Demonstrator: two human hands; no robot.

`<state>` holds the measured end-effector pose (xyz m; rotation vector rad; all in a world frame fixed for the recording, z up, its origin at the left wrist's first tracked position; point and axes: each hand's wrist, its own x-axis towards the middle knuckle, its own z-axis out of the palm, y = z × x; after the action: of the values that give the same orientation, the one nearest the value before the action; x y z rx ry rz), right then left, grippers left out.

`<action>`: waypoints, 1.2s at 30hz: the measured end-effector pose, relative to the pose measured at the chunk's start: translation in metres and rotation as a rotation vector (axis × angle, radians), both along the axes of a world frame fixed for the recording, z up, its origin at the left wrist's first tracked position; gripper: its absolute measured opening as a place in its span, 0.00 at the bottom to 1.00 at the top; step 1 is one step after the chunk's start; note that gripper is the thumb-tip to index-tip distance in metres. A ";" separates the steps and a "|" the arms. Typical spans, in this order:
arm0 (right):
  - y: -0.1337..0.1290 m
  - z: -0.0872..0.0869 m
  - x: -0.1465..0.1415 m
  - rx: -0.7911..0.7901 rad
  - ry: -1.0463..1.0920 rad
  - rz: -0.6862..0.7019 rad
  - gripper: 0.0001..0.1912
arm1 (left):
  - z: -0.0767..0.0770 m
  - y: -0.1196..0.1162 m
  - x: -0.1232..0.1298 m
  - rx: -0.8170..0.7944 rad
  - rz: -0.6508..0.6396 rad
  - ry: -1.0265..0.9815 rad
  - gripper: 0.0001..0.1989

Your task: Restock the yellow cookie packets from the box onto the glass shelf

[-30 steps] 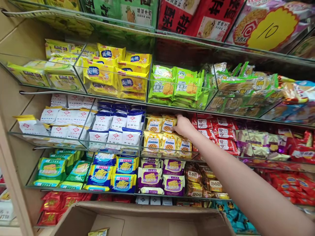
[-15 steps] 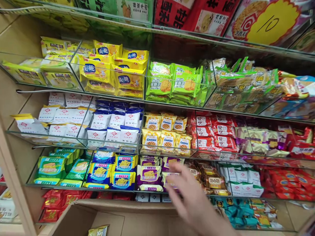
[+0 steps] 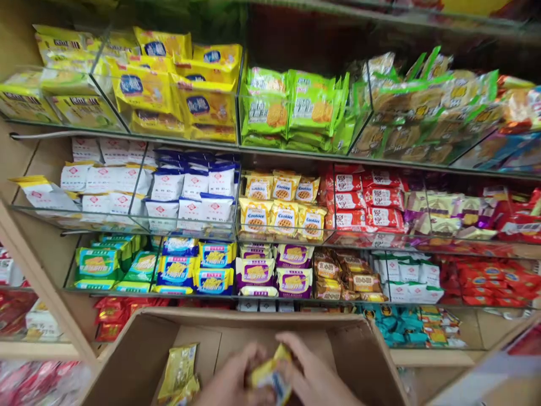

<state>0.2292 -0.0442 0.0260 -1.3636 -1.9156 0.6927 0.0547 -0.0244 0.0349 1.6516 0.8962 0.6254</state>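
Observation:
Over the open cardboard box (image 3: 363, 349), both of my hands are close together and blurred by motion. My left hand (image 3: 240, 378) is closed on a yellow snack packet (image 3: 270, 379) from its left side. My right hand (image 3: 306, 372) grips the yellow packaging from the right, thumb and fingers bent around it. Whether this is one packet or more I cannot tell. Inside the box, to the left of my hands, lie gold-yellow snack packets (image 3: 180, 366).
Glass-fronted shelves rise behind the box. They hold yellow cookie packets (image 3: 283, 217), purple-and-white soda biscuits (image 3: 256, 273), green biscuit packets (image 3: 310, 104) and red packets (image 3: 384, 197). A wooden shelf upright (image 3: 51, 293) stands at the left.
My right hand has come down from in front of the lower shelf into the box. My left hand has come into view, and both hold yellow packaging. The view has tilted downward.

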 end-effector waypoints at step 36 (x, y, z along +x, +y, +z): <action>0.110 0.254 0.037 0.825 -0.981 -0.377 0.11 | 0.236 0.137 0.055 1.468 0.185 0.751 0.21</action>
<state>0.2658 0.0660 0.2797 -1.5028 -2.0971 -1.0454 0.1099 0.1130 0.2710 3.2893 1.2018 0.8813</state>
